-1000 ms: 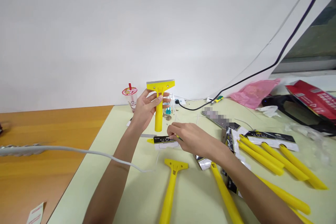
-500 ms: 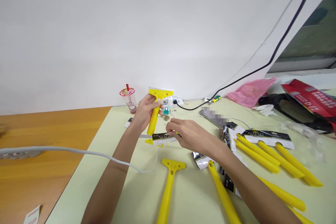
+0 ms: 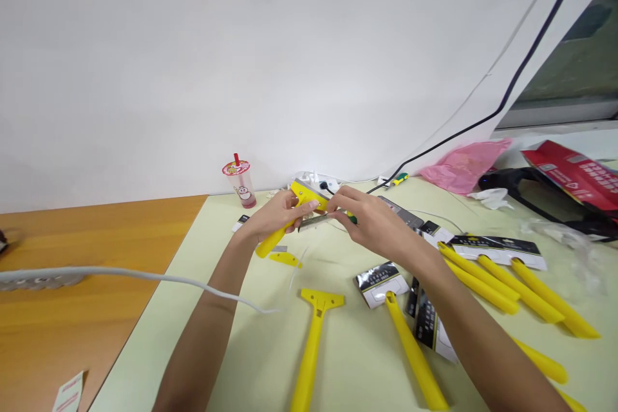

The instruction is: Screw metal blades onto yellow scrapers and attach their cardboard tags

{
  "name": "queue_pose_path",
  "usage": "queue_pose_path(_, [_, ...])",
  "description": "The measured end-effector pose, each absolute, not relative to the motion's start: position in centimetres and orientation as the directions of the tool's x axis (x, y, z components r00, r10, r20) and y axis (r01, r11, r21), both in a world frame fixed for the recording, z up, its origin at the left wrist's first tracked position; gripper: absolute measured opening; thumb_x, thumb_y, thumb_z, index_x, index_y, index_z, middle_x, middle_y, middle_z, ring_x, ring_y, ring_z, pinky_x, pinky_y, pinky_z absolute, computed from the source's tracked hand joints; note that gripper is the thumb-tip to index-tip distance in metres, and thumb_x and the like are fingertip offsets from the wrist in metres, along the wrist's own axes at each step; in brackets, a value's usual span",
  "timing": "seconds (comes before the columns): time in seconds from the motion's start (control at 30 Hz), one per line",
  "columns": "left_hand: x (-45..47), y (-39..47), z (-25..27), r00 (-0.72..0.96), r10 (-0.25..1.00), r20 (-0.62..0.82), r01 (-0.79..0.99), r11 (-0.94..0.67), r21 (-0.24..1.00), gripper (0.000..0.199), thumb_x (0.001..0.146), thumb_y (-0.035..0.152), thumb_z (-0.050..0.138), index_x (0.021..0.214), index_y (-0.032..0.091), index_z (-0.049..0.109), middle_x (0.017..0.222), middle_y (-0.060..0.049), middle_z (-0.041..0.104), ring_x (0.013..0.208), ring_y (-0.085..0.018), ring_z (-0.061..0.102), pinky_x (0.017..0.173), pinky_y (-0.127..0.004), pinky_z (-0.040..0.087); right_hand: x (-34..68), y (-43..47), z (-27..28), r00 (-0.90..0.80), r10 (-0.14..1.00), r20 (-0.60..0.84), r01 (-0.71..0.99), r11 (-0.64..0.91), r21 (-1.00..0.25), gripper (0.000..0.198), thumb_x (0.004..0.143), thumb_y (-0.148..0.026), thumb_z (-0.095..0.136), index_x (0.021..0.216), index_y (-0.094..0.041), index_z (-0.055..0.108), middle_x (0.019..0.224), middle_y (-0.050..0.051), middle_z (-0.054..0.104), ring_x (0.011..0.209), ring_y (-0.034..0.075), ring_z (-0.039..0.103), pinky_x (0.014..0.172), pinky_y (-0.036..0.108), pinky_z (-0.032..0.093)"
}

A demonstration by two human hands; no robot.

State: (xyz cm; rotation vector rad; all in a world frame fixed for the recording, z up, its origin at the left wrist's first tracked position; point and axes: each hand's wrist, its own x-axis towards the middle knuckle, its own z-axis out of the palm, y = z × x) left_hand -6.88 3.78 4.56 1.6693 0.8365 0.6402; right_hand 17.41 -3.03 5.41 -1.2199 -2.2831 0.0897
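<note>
My left hand (image 3: 284,212) is closed around a yellow scraper (image 3: 273,243), which tilts with its wide head (image 3: 306,196) up to the right. A metal blade edge runs along the top of that head. My right hand (image 3: 360,212) pinches a black-and-white packaging card (image 3: 313,221), seen nearly edge-on just below the scraper head. Its fingertips are close to the head's right end. Something green and yellow (image 3: 352,217) shows between the right fingers, mostly hidden. Below the hands lie a yellow blade cover plate (image 3: 284,259) and another yellow scraper (image 3: 311,341).
Several yellow handles (image 3: 535,296) with packaging cards (image 3: 497,251) lie on the right. A cup with a red straw (image 3: 241,183) stands back left. A black cable (image 3: 463,134), pink bag (image 3: 463,167) and red package (image 3: 574,174) are behind. A grey cord (image 3: 159,280) crosses the left.
The scraper has turned from nearly upright to tilted, its head lower and further right. My right hand has risen with the card and come in to the scraper head.
</note>
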Motion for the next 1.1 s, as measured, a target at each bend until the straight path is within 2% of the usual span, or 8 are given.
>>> queue_pose_path(0.07, [-7.1, 3.9, 4.4, 0.636, 0.770, -0.047, 0.272, -0.167, 0.948, 0.053, 0.086, 0.067, 0.084, 0.076, 0.020, 0.059, 0.057, 0.001, 0.055, 0.046, -0.011, 0.043, 0.048, -0.027, 0.031, 17.8, -2.8, 5.4, -0.438, 0.779, 0.448, 0.746, 0.593, -0.302, 0.018, 0.108, -0.014, 0.051, 0.107, -0.022, 0.067, 0.111, 0.008, 0.071, 0.091, 0.022, 0.067, 0.078, 0.033, 0.045])
queue_pose_path(0.17, [-7.5, 4.0, 4.1, 0.675, 0.735, -0.066, 0.271, -0.163, 0.949, 0.061, 0.089, 0.073, 0.077, 0.072, 0.021, 0.051, 0.052, 0.003, 0.047, 0.045, -0.009, 0.036, 0.049, -0.026, 0.027, 18.1, -2.6, 5.4, -0.440, 0.765, 0.470, 0.738, 0.606, -0.297, 0.017, 0.108, -0.015, 0.051, 0.108, -0.022, 0.066, 0.112, 0.008, 0.072, 0.093, 0.022, 0.067, 0.080, 0.035, 0.046])
queue_pose_path(0.37, [-7.9, 4.6, 3.4, 0.763, 0.638, -0.105, 0.125, 0.014, 0.992, 0.057, 0.085, 0.073, 0.083, 0.090, 0.021, 0.060, 0.061, 0.007, 0.041, 0.047, -0.006, 0.030, 0.048, -0.023, 0.020, 18.1, -2.9, 5.7, -0.454, 0.728, 0.514, 0.719, 0.640, -0.270, 0.018, 0.110, -0.016, 0.050, 0.106, -0.023, 0.066, 0.126, 0.010, 0.068, 0.095, 0.021, 0.068, 0.083, 0.035, 0.049])
queue_pose_path(0.53, [-7.9, 5.4, 2.2, 0.773, 0.624, -0.116, 0.068, 0.100, 0.993, 0.060, 0.078, 0.071, 0.090, 0.085, 0.022, 0.057, 0.061, 0.007, 0.039, 0.046, -0.005, 0.027, 0.045, -0.022, 0.021, 17.7, -3.2, 5.7, -0.482, 0.693, 0.537, 0.724, 0.660, -0.201, 0.020, 0.112, -0.019, 0.048, 0.110, -0.023, 0.068, 0.127, 0.010, 0.067, 0.085, 0.018, 0.065, 0.075, 0.033, 0.046])
queue_pose_path(0.7, [-6.8, 5.2, 1.6, 0.760, 0.642, -0.103, 0.002, 0.157, 0.988, 0.067, 0.077, 0.081, 0.085, 0.078, 0.020, 0.055, 0.056, 0.007, 0.039, 0.045, -0.004, 0.025, 0.041, -0.020, 0.025, 17.1, -3.5, 5.7, -0.495, 0.707, 0.505, 0.791, 0.607, -0.075, 0.027, 0.109, -0.011, 0.045, 0.117, -0.023, 0.068, 0.130, 0.009, 0.067, 0.068, 0.013, 0.050, 0.062, 0.031, 0.037])
queue_pose_path(0.93, [-5.4, 4.1, 1.8, 0.757, 0.651, -0.056, -0.120, 0.224, 0.967, 0.058, 0.076, 0.064, 0.094, 0.081, 0.017, 0.060, 0.056, 0.007, 0.043, 0.043, -0.002, 0.023, 0.037, -0.016, 0.025, 17.2, -4.1, 6.2, -0.506, 0.679, 0.532, 0.794, 0.608, -0.021, 0.030, 0.106, -0.006, 0.044, 0.116, -0.022, 0.067, 0.130, 0.009, 0.066, 0.065, 0.011, 0.046, 0.059, 0.029, 0.032])
queue_pose_path(1.1, [-4.2, 3.5, 0.7, 0.800, 0.598, -0.048, -0.209, 0.353, 0.912, 0.052, 0.076, 0.057, 0.095, 0.087, 0.015, 0.065, 0.058, 0.006, 0.053, 0.039, -0.001, 0.024, 0.036, -0.015, 0.028, 18.2, -4.6, 6.9, -0.549, 0.642, 0.535, 0.745, 0.666, -0.035, 0.018, 0.102, -0.009, 0.054, 0.110, -0.020, 0.065, 0.125, 0.009, 0.066, 0.065, 0.011, 0.049, 0.061, 0.029, 0.036])
